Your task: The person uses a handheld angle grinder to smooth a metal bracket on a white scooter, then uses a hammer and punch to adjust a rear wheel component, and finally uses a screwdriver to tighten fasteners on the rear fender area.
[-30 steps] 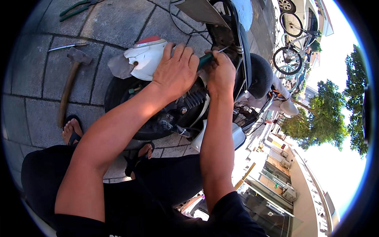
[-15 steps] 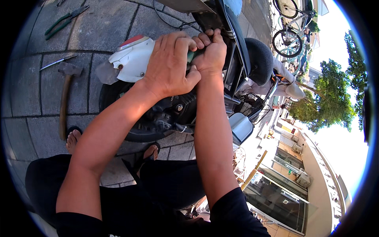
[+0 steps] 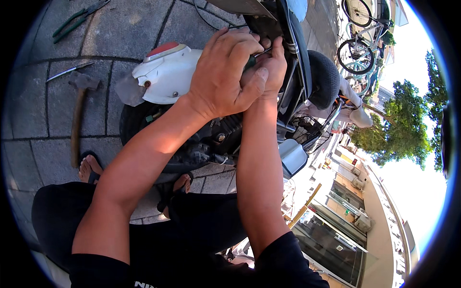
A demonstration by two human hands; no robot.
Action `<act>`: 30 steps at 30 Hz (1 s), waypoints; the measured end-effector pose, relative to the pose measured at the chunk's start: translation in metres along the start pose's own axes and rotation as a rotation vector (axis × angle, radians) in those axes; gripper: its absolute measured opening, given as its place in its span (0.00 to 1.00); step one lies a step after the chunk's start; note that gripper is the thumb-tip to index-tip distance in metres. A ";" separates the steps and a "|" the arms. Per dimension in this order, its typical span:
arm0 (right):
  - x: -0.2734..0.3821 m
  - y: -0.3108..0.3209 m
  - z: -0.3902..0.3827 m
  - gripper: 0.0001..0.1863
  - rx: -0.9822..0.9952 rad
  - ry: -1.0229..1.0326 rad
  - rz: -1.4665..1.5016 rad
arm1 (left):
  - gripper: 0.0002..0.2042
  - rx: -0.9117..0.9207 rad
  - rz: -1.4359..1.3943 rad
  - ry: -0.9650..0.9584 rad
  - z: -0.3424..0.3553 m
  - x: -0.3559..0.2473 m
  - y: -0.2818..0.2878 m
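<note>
Green-handled tool (image 3: 249,62), prob. a screwdriver, sits clamped betw. both fists, left hand (image 3: 225,72) wrapped over right hand (image 3: 274,67), shaft pointing to 1 o'clock into scooter frame (image 3: 293,81), left nearer handle.

Both forearms bare, rising from lower edge, converging at top centre. Left hand (image 3: 225,72) knuckles up, fingers curled, thumb pressed against right hand (image 3: 272,67). Right hand partly hidden behind left, fingers bent, clenched. Hands touching, wrists close together. Person crouched, knees bent, sandalled feet on floor.
</note>
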State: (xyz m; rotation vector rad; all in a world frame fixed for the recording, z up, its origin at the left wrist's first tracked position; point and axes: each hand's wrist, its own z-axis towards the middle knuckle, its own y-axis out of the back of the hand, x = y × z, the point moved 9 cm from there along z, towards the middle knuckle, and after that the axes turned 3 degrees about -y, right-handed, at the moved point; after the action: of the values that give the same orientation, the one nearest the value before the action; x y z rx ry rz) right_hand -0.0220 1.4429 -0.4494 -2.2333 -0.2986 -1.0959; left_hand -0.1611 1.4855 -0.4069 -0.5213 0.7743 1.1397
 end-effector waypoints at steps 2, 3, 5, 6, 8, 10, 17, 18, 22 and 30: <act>0.007 0.009 0.007 0.19 0.540 -0.158 0.154 | 0.18 -0.008 -0.064 0.011 0.005 -0.005 -0.006; 0.001 0.020 0.019 0.19 0.258 -0.101 0.037 | 0.17 0.031 -0.062 0.039 0.003 0.000 -0.006; 0.009 0.032 0.009 0.18 -0.313 0.033 -0.213 | 0.17 0.104 -0.078 0.095 -0.001 0.003 -0.010; 0.008 0.032 0.009 0.16 -0.338 0.013 -0.248 | 0.17 0.077 -0.096 0.108 -0.001 0.005 -0.010; 0.015 0.040 0.015 0.21 -0.455 0.054 -0.353 | 0.16 0.032 -0.139 0.133 -0.001 0.008 -0.012; 0.019 0.046 0.018 0.23 -0.528 0.069 -0.445 | 0.16 0.037 -0.150 0.239 -0.007 0.013 -0.014; 0.019 0.038 0.012 0.20 -0.610 -0.002 -0.625 | 0.16 0.043 -0.099 0.379 -0.011 0.021 -0.010; 0.019 0.034 0.009 0.20 -0.618 -0.005 -0.651 | 0.16 0.043 -0.095 0.391 -0.011 0.023 -0.009; 0.026 0.035 0.009 0.23 -0.670 0.032 -0.787 | 0.15 0.060 -0.096 0.445 -0.014 0.030 -0.014; 0.037 0.053 0.025 0.24 -0.695 -0.009 -0.973 | 0.13 0.049 -0.071 0.470 -0.012 0.024 -0.014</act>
State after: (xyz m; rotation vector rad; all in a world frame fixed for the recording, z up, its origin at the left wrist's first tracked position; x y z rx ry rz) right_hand 0.0414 1.4151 -0.4551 -2.7403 -1.2630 -1.8948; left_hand -0.1468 1.4865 -0.4326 -0.7829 1.1750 0.9379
